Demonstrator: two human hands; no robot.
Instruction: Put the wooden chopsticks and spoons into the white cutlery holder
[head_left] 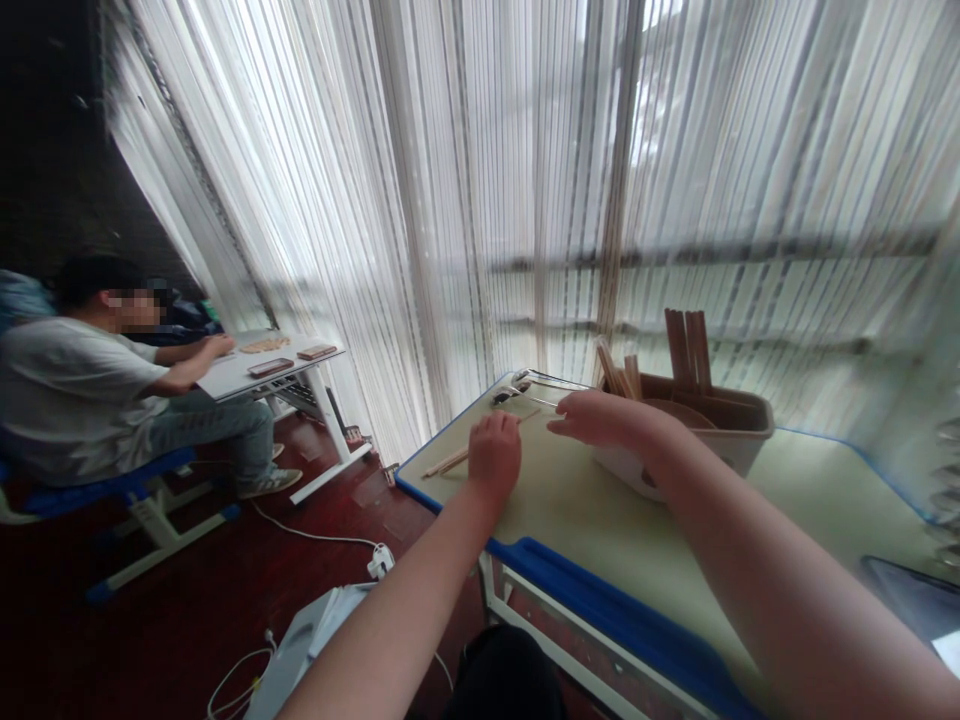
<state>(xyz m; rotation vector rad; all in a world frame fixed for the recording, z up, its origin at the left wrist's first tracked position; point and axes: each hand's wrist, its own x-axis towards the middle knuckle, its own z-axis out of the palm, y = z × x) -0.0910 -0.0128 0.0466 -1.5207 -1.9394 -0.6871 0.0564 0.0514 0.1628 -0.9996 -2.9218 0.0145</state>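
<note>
My left hand [495, 455] is closed over thin wooden sticks [448, 464] that look like chopsticks, near the far left corner of the table. Their ends stick out on both sides of the fist. My right hand [591, 417] hovers to its right, palm down, fingers stretched forward and slightly apart. A thin metal utensil [536, 397], perhaps a spoon, lies with its shaft running up to these fingers; I see no clear grip on it. Just behind the right wrist stands a brown and white bin [735, 425], partly hidden by my forearm.
Dark brown sticks [688, 350] and lighter sticks [619, 372] stand in the bin. My table [555, 500] has a blue edge; a dark flat device [911, 590] lies at its right. Curtains [465, 200] hang behind. At left a seated person [82, 390] works at another table [225, 375].
</note>
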